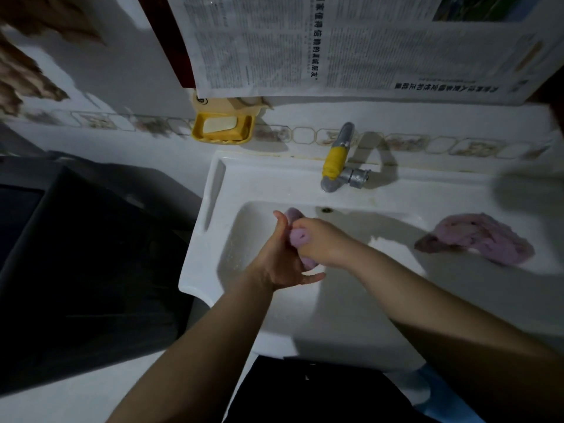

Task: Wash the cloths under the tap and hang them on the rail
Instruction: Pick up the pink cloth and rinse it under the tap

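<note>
Over the white sink [305, 178] both my hands hold a bunched purple cloth [300, 236]. My right hand [323, 242] grips it with fingers curled round its middle. My left hand [280, 261] presses against its left side, thumb up and fingers wrapping beneath. A second purple cloth [476, 238] lies crumpled on the sink's right ledge. The tap [335, 160], grey with a yellow sleeve, stands behind the basin; I see no water running from it. No rail is in view.
A yellow soap dish [224, 129] with a pale bar hangs on the tiled wall at the back left. Newspaper [351, 44] covers the wall above the sink. A dark appliance [76, 254] stands close on the left.
</note>
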Available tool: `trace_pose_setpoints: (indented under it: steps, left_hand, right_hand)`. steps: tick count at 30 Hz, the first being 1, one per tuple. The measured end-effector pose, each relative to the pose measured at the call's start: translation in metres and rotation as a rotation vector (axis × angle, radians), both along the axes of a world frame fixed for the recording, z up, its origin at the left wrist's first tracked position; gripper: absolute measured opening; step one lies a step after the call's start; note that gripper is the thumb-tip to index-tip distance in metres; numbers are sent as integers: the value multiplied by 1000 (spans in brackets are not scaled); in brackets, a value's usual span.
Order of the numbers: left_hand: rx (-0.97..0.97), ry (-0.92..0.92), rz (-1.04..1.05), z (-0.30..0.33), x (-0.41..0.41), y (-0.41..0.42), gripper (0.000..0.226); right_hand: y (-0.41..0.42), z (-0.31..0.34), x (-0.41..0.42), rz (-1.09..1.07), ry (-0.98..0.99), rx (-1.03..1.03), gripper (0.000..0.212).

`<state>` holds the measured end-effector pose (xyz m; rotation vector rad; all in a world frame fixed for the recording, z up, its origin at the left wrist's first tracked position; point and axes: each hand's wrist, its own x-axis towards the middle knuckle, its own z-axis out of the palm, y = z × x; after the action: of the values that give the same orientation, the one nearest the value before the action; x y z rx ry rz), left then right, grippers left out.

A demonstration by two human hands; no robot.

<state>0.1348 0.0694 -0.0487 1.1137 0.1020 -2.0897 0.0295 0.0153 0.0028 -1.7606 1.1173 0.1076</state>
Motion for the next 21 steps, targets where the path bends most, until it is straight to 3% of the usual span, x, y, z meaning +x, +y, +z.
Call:
trace_pose_setpoints:
  steps: [2, 5, 7, 9, 12, 14, 16, 19, 21]
  left_hand:
    - [46, -45, 43, 4, 3, 2, 78]
    - [-20, -183, -87, 12, 15, 9, 47]
    - [-70, -228, -193, 21, 28, 9, 42]
    - [-137, -210, -347, 30, 36, 3, 37]
    - [-241, -242, -688, 47, 33, -10, 24]
    - [-247, -353, -913, 59, 25, -16, 16]
    - [-261, -600, -1090, 65, 19, -18, 27]
    - [-560, -1174, -1229, 56, 14, -17, 36]
    - [-844, -1637, -1272, 45, 14, -14, 49]
  right_hand:
    - [11, -1, -9, 70, -44, 33, 30]
    - [8, -2, -30, -181, -265, 81, 44]
    - [0, 0, -45, -195, -194, -346, 52]
    - [-3, -6, -55, 178, 19, -876, 76]
    - [-5, -17, -47, 537, -19, -1106, 85]
    - [-8, -18, -37, 642, -39, -1097, 71]
    - [-8, -7, -32, 699, 166, -986, 47]
    - [-6, -6, -27, 479, 350, -656, 28]
    - [-7, -8, -22, 349, 324, -323, 15]
